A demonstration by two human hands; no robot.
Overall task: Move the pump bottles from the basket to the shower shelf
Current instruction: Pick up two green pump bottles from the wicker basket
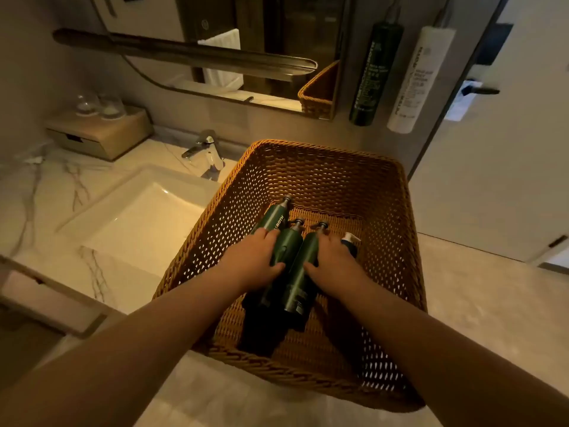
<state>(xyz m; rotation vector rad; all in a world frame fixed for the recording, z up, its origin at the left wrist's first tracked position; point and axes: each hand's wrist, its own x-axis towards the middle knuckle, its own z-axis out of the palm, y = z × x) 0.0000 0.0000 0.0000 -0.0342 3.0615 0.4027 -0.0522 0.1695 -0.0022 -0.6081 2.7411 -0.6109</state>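
Basket (323,167), centre frame: orange-brown woven wicker, open lattice of small holes in the walls. Three pump bottles (300,263) inside: dark green, light lettering, grey metallic pump heads. Fourth bottle (351,243), right of them: dark body, white pump. Bench (61,186), left: white marble with grey-brown veining. Sink (138,223): plain white. Tap (204,149): shiny chrome. Box (101,137), upper left: pale tan wood. Upper right, two hanging tubes: one dark green (374,75) with pale print, one white (418,81) with grey print.
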